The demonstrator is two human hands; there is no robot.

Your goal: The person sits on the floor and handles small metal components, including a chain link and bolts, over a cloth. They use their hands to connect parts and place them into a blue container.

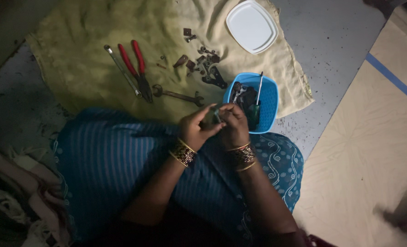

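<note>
- The left hand [195, 128] and the right hand [233, 126] meet above the lap, just in front of the blue plastic tub [268, 103]
- Between them sits a small dark part [216, 115]; the fingers of both hands are closed around it, the left from the side, the right from above. What kind of part it is cannot be told in the dim light
- Both wrists carry stacked bangles [183, 152], gold and dark
- The lap is covered by blue cloth [107, 155], striped on the left and with a pale scroll pattern on the right
- The blue plastic tub stands on the edge of a yellowish towel [84, 68] spread on the grey floor [331, 36]; inside it lie dark metal pieces and a screwdriver [258, 91] with its shaft pointing up and away
- On the towel, to the left: red-handled pliers [137, 66], a slim silver wrench [121, 68] just beside them, and a rusty open-ended spanner [178, 96] nearer the lap
- Further up the towel lies a scatter of small rusty parts [203, 64], brackets and bolts, close together
- A white lid [252, 26], rounded at the corners, lies at the far edge of the towel, well apart from the tub
- To the right, pale flooring with a blue stripe [391, 77]
</note>
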